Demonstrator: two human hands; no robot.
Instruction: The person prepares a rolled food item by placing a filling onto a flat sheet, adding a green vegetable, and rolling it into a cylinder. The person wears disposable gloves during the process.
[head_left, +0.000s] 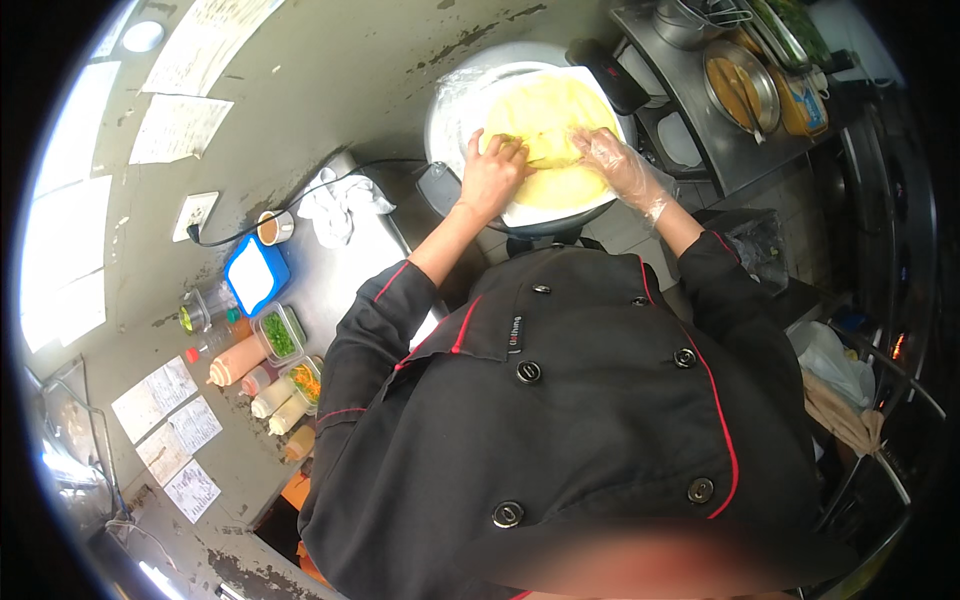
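A soft yellow sheet of food (551, 105), perhaps dough or an omelette, lies on a white sheet or board (517, 216) on top of a round appliance with a dark rim (551, 225). My bare left hand (493, 174) rests at its left side, fingertips on a raised fold across the middle. At the right end of this fold is my right hand (613, 161), in a clear plastic glove, its fingers bent onto the yellow food. Whether either hand pinches the fold is hard to tell. Clear plastic film (459, 86) lies at the upper left of the appliance.
Left, a steel counter (337, 262) bears a white cloth (337, 202), a cup (274, 227), a blue-rimmed container (256, 275), sauce bottles (240, 360) and tubs of chopped greens (279, 334) and shredded vegetables (306, 381). A black cord (300, 196) runs to the wall outlet. Right, a steel table holds a pan (741, 86).
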